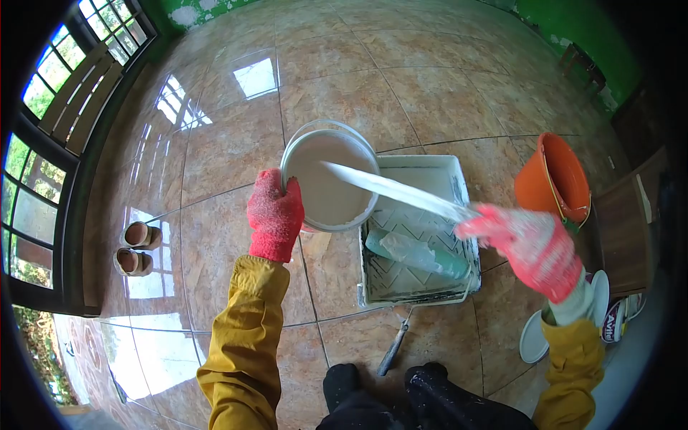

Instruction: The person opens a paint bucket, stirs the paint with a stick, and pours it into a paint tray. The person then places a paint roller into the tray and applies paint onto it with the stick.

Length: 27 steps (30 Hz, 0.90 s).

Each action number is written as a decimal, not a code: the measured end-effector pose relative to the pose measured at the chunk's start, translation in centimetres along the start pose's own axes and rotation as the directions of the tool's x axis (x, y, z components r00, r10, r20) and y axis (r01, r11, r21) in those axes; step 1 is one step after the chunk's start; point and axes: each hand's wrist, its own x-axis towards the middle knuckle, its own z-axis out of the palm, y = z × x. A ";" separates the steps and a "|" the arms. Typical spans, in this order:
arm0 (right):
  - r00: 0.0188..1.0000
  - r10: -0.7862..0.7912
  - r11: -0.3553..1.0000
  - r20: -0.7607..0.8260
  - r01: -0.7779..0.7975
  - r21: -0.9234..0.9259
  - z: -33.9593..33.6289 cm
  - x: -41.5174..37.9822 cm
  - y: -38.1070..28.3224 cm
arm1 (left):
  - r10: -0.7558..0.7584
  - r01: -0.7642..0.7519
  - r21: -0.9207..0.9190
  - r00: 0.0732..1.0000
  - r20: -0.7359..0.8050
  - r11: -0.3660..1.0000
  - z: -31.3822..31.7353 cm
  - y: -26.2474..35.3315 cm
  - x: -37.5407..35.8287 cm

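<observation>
My left hand (274, 215), in a red glove, grips the near-left rim of a white bucket (292, 159) that holds pale, creamy paint (315, 190). In my right hand (527, 244), gloved in red with white smears, is a flat stick (398, 188) coated in white. Its far end reaches over the bucket and meets the paint. Beside the bucket, to its right, a paint tray (423, 166) with a ridged bottom holds a paint roller (430, 259) with a pale green sleeve. The roller's handle (394, 347) sticks out toward my feet.
An orange bucket (534, 179) leans at the right by a wooden cabinet (627, 222). Two round lids (534, 337) and a labelled paint can (614, 322) lie near my right arm. Two small brown pots (129, 261) stand at the left by the windows. Tiled floor (236, 229) surrounds everything.
</observation>
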 end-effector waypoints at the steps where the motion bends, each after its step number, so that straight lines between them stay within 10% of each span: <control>1: 0.975 -0.210 0.969 -0.073 0.197 -0.150 0.9 1.4 0.7 | 0.001 -0.001 -0.001 1.000 0.000 1.000 0.1 0.1 -0.1; 11: 0.965 0.101 0.886 0.243 0.024 -0.464 5.3 7.8 -1.6 | 0.066 -0.066 0.000 0.998 -0.011 0.998 0.2 0.9 -1.1; 19: 0.845 -0.431 0.879 0.315 0.472 -0.065 2.7 7.2 2.6 | 0.052 -0.052 0.017 0.999 0.007 0.999 0.2 1.5 -0.8; 21: 0.862 -0.178 0.974 0.474 0.221 -0.037 2.5 6.6 2.5 | 0.012 -0.013 0.026 0.999 0.033 1.000 0.1 1.5 -0.6; 23: 0.724 0.280 0.835 0.630 -0.508 0.212 2.5 6.1 1.5 | 0.017 -0.017 0.024 1.000 0.025 1.000 0.3 1.3 -0.4; 27: 0.720 0.319 0.691 0.617 -0.622 0.368 4.1 2.9 3.8 | -0.021 0.021 0.012 1.000 0.005 1.000 0.4 1.2 0.0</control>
